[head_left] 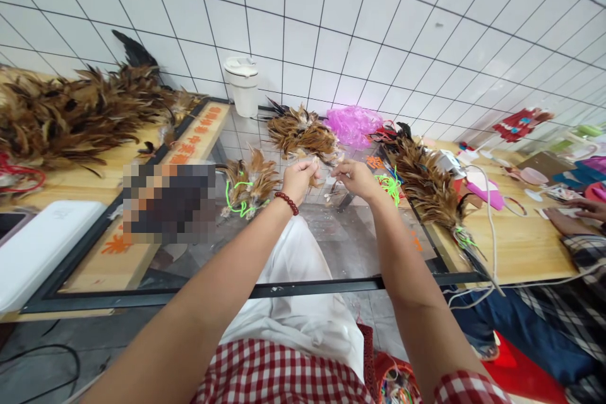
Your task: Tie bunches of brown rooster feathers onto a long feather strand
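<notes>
Over the glass tabletop [326, 233], my left hand [299, 179] is closed in a pinch, with a small brown feather [314, 180] at its fingertips. Just to its right, my right hand [355, 177] has thumb and fingers pressed together; what lies between them is too small to make out. A loose pile of brown feathers [298, 129] sits right behind my hands. Left of my left hand lies a feather bunch [255, 180] with bright green string [237, 205] on it. More green string [391, 187] lies beyond my right hand.
A thick bundle of feathers [423, 170] lies to the right, a larger heap [71, 113] to the left. A white lidded cup [243, 85] and pink plastic bag [353, 126] stand by the tiled wall. At far right, another person's hand [563, 218] rests near a white cable [492, 227].
</notes>
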The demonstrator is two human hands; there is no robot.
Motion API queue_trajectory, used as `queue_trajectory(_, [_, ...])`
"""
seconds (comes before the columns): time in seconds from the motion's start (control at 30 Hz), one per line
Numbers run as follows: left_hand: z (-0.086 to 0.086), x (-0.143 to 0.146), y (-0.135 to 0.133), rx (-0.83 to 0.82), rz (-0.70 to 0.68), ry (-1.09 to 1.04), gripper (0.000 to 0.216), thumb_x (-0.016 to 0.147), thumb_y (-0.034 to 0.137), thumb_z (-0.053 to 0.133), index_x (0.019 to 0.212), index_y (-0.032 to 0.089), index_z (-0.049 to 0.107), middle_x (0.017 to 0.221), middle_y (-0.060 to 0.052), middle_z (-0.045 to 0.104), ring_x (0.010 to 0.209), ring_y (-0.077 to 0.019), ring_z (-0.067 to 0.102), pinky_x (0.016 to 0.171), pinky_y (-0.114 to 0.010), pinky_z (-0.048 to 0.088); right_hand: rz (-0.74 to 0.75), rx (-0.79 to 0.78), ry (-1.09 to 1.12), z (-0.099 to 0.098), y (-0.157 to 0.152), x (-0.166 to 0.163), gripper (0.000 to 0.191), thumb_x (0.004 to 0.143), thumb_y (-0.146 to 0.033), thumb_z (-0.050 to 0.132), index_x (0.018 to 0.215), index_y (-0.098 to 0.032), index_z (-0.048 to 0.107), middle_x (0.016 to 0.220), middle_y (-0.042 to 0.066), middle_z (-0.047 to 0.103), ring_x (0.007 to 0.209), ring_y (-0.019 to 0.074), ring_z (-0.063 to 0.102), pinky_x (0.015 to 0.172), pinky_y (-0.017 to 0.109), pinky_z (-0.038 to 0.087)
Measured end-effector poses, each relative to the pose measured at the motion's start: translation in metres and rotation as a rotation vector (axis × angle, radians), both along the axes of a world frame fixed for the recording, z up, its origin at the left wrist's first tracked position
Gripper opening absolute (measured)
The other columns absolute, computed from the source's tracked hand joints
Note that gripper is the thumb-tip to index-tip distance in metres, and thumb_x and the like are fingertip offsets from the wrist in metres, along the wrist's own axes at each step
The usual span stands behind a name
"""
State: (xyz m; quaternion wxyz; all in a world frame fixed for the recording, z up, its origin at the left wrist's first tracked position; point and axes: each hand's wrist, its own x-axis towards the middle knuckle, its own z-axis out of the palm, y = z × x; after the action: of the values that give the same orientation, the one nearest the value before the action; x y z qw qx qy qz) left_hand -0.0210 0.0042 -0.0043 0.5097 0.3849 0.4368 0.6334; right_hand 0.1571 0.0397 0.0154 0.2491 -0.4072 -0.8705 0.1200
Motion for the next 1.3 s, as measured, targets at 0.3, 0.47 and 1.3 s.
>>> queue_trajectory(0.3, [-0.004,-0.002,0.005,-0.042,0.050,-0.052,0.022,0.066,0.029,0.069,0.052,0.014,0.061,0.060,-0.002,0.060,0.061,-0.0107,0.053,0.063,-0.025,0.045,0.195,-0.262,-0.098,0.001,-0.005,0.000,0.018,0.073,-0.013,0.066,0.088,-0.019,0.074,0.090,0.004,0.068,0.086,0.0162,0.061,0.085,0.029,0.045])
queue_trajectory(0.47, [-0.003,-0.002,0.004,-0.006,0.075,-0.017,0.024,0.069,0.027,0.067,0.049,0.015,0.060,0.059,-0.003,0.061,0.068,-0.0123,0.057,0.067,-0.025,0.045,0.195,-0.303,-0.185,0.003,-0.006,-0.001,0.010,0.069,-0.012,0.067,0.075,-0.016,0.073,0.081,0.004,0.065,0.079,0.0156,0.058,0.079,0.027,0.043])
queue_trajectory(1.3, [0.005,0.006,-0.001,-0.047,-0.080,-0.283,0.024,0.061,0.032,0.081,0.066,0.013,0.066,0.058,0.001,0.061,0.053,-0.0071,0.053,0.055,-0.021,0.044,-0.135,-0.791,1.197,-0.009,-0.019,-0.060,0.058,0.043,-0.041,0.089,0.066,-0.022,0.039,0.046,-0.012,0.045,0.045,0.0068,0.047,0.045,0.019,0.036])
